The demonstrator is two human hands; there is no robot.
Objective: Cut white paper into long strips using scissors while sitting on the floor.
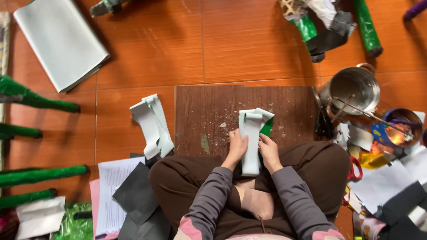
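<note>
Head view: both hands (252, 149) w/ white paper strip (251, 151)

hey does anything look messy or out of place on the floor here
Yes. Small paper scraps are scattered over the brown board in front of the hands. The white paper strips to its left lie in a loose, crooked heap. On the right, the metal pot sits amid jumbled paper cuttings and red scissors.

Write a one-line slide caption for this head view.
Seated cross-legged on a tiled floor, left hand and right hand hold a white paper strip over a brown board.
</note>
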